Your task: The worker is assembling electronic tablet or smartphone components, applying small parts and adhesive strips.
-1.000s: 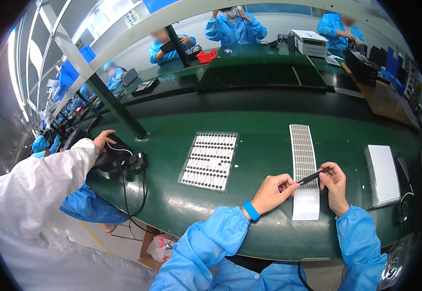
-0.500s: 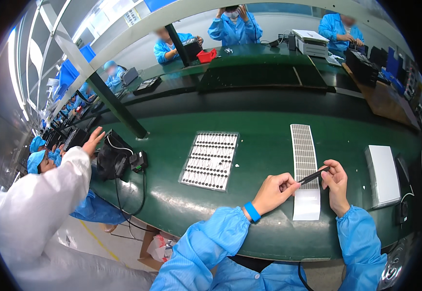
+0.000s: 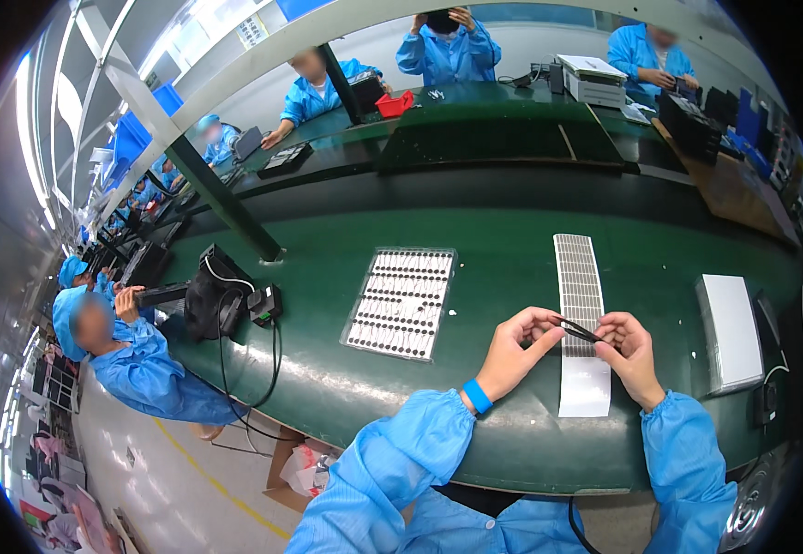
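Between my two hands is a pair of slim black tweezers (image 3: 581, 331), held slanted above a long label strip. My left hand (image 3: 523, 347) pinches one end, its wrist in a blue band. My right hand (image 3: 631, 355) grips the other end with thumb and fingers. Under them the strip (image 3: 580, 268) lies on the green table, with rows of small greyish rectangles and a bare white lower part. Left of my hands lies a clear tray (image 3: 398, 305) holding rows of small round black parts with thin wires.
A white box-like stack (image 3: 730, 332) stands at the right beside a dark device and cable. At the left are a black bag (image 3: 214, 300), a small black box (image 3: 264, 304) and hanging cables. A dark green post (image 3: 226, 203) rises from the table. Co-workers sit across and to the left.
My fingers have shifted along the tweezers, which now tilt the other way. The white-sleeved person at the left has gone from view, exposing a seated co-worker. A co-worker across has reached an arm out.
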